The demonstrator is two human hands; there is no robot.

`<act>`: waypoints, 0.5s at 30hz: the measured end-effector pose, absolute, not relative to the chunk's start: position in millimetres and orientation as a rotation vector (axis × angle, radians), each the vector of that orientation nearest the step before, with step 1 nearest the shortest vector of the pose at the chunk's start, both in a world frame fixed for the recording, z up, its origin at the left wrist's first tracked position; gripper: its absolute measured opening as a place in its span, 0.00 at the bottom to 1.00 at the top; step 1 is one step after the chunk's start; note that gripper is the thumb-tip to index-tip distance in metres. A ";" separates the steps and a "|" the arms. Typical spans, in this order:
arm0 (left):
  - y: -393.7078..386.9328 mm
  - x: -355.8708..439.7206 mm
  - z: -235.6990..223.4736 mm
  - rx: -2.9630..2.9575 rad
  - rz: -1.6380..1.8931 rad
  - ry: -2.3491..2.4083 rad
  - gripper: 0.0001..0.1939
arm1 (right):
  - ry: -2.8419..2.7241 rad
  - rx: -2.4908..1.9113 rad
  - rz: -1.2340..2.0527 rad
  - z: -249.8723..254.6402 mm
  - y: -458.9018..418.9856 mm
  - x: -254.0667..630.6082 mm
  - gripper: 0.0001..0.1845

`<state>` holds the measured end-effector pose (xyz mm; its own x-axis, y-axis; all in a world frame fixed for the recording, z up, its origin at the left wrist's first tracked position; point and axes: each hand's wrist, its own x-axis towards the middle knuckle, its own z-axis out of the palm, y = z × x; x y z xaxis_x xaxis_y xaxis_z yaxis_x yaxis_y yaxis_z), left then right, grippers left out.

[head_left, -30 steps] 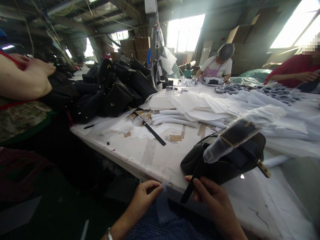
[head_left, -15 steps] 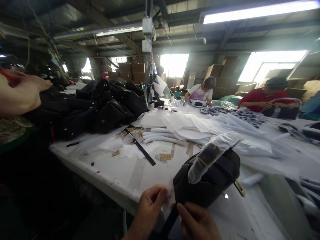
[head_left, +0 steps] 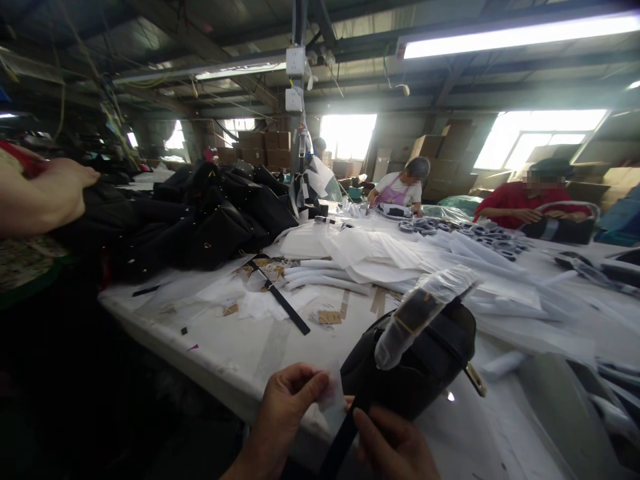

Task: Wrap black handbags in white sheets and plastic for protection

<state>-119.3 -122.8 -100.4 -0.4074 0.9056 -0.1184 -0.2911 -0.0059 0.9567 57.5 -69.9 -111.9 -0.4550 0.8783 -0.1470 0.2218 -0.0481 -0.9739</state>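
My left hand pinches a small translucent white sheet between thumb and fingers. My right hand is closed on a dark strap that runs down from a black handbag. The bag sits on the white table just beyond my hands, its handle wrapped in clear white film. A gold-coloured metal fitting shows on its right side. The lower end of the strap is lost in shadow at the bottom edge.
A heap of black bags lies at the back left. White foam sheets cover the middle of the table. A loose black strap and brown tags lie nearer. A person's arm is at left; two people work across the table.
My left hand has shifted slightly left and up with the white sheet, which now shows more. My right hand stays on the strap. The bag has moved slightly left in the view.
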 end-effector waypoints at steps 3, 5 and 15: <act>-126.3 -130.7 -106.3 0.793 1.547 1.430 0.17 | -1.657 -1.182 1.658 -109.3 -72.6 60.0 0.34; -131.3 -135.6 -112.6 0.835 1.508 1.490 0.16 | -1.583 -1.153 1.763 -107.3 -74.5 60.4 0.34; -159.0 -141.7 -112.3 0.992 1.311 1.679 0.11 | -1.326 -1.085 1.670 -97.5 -85.6 51.5 0.28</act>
<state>-141.7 -159.0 -112.3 -0.3990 0.9106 -0.1075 0.1167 0.1667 0.9791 51.5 -85.6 -97.5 -0.3759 0.9107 -0.1714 -0.0399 -0.2007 -0.9788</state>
